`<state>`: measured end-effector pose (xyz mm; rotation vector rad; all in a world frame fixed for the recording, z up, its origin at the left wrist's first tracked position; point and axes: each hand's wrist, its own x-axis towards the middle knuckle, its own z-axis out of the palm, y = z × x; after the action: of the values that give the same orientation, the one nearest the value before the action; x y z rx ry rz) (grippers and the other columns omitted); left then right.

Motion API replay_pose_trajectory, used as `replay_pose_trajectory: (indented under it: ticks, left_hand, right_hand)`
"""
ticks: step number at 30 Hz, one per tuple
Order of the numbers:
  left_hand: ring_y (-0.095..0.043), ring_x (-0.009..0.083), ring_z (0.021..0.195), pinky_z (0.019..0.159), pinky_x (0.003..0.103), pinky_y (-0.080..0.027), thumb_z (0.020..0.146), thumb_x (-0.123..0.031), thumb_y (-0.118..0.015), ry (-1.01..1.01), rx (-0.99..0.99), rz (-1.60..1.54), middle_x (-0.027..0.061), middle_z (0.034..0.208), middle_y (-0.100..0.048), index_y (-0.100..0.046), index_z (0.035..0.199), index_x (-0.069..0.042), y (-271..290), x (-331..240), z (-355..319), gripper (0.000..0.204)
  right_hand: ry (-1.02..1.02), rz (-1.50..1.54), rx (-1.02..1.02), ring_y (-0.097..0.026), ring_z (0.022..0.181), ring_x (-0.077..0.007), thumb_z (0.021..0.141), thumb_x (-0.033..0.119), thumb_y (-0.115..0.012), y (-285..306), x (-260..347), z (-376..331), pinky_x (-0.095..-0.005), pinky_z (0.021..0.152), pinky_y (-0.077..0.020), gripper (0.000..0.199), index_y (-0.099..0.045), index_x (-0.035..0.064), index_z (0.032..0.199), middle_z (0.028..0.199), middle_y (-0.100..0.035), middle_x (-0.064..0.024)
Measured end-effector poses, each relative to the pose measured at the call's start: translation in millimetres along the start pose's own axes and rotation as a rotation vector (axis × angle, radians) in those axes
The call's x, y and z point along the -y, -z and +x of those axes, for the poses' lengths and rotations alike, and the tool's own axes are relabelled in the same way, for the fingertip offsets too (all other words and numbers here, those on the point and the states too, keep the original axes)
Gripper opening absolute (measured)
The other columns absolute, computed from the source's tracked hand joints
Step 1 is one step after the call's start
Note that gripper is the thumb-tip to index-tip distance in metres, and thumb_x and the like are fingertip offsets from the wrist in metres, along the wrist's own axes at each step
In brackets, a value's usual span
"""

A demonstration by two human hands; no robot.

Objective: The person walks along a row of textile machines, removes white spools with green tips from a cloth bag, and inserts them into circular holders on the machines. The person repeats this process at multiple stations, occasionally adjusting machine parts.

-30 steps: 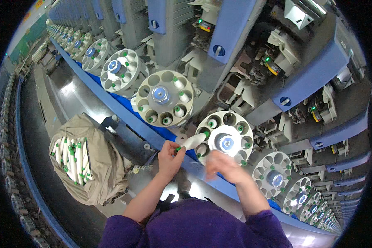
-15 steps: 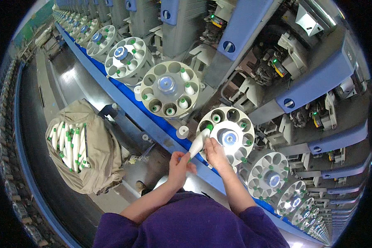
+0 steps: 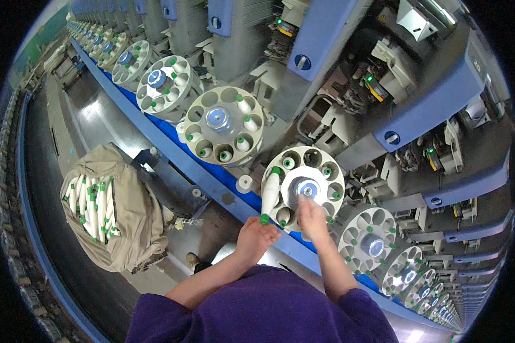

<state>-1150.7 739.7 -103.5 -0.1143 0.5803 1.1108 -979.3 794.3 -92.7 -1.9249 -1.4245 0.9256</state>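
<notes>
A white yarn bobbin (image 3: 270, 195) with green ends slants over the left side of a round, pocketed bobbin magazine (image 3: 340, 182). At its lower green tip is my left hand (image 3: 256, 240), fingers curled and closed against it. My right hand (image 3: 313, 220) is closed over the front of the magazine, fingertips at the blue-and-silver hub (image 3: 306, 189). Whatever lies between those fingers is too small to make out. Other bobbins, such as a green-topped bobbin (image 3: 288, 163), sit in several of the magazine's pockets.
A beige cloth sack (image 3: 137, 211) full of green-tipped bobbins stands at left. More round magazines, including a partly loaded magazine (image 3: 195, 123), line the blue rail (image 3: 212, 197). Blue-and-grey machine units (image 3: 435, 120) rise behind them. A small white spool (image 3: 244, 184) sits by the rail.
The bobbin has turned more upright, its lower end over the magazine's near rim. My right hand has left the bobbin's side and moved right to the hub. The view has shifted slightly.
</notes>
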Motion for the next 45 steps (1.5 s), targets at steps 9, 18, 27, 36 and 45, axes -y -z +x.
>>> replay_pose_trajectory:
  ticks: [9, 18, 27, 36, 45]
  left_hand:
    - [-0.061, 0.0216, 0.072, 0.056, 0.034, -0.048, 0.087, -0.029, -0.059, 0.018, -0.152, 0.379, 0.0127, 0.084, -0.058, -0.035, 0.118, -0.010, -18, -27, 21, 0.043]
    - [-0.058, 0.0164, 0.062, 0.046, 0.028, -0.045, 0.075, -0.020, -0.072, -0.063, -0.069, 0.953, 0.0120, 0.081, -0.059, -0.036, 0.125, -0.005, -6, -38, 14, 0.064]
    - [-0.057, 0.0152, 0.055, 0.044, 0.028, -0.044, 0.078, -0.021, -0.070, -0.122, 0.001, 1.147, 0.0128, 0.077, -0.061, -0.037, 0.125, -0.007, -2, -48, 9, 0.059]
    - [-0.051, 0.0219, 0.107, 0.092, 0.036, -0.040, 0.097, -0.035, -0.036, -0.183, 0.405, 1.160, 0.0132, 0.114, -0.053, -0.034, 0.137, -0.012, -62, -22, 33, 0.047]
    - [-0.056, 0.0154, 0.051, 0.053, 0.027, -0.044, 0.097, -0.029, -0.036, 0.014, 0.511, 1.013, 0.0050, 0.056, -0.055, -0.051, 0.068, -0.006, -124, -56, -12, 0.040]
  right_hand:
    - [0.167, -0.053, 0.169, -0.057, 0.070, -0.0436, 0.093, 0.038, -0.043, -26, 23, 9, -0.0462, 0.064, -0.0447, 0.039, -0.056, 0.0018, 0.084, 0.071, -0.058, -0.0242]
    - [-0.042, -0.057, 0.172, -0.059, 0.080, -0.0439, 0.091, 0.046, -0.040, -31, 35, 13, -0.0470, 0.073, -0.0447, 0.049, -0.057, -0.0003, 0.087, 0.077, -0.061, -0.0258]
    - [-0.205, 0.238, 0.370, -0.060, 0.062, -0.0234, 0.096, 0.032, -0.036, -30, 37, 13, -0.0340, 0.063, -0.0508, 0.037, -0.056, 0.0012, 0.097, 0.075, -0.061, -0.0129]
    - [0.415, 0.066, 0.735, -0.055, 0.057, -0.0128, 0.096, 0.020, -0.042, 94, 97, -72, -0.0261, 0.055, -0.0474, 0.023, -0.048, 0.0028, 0.082, 0.068, -0.057, -0.0050]
    - [0.195, 0.091, 0.627, -0.051, 0.055, -0.0078, 0.095, 0.030, -0.046, 70, 90, -21, -0.0231, 0.049, -0.0436, 0.025, -0.059, 0.0084, 0.097, 0.071, -0.058, -0.0004]
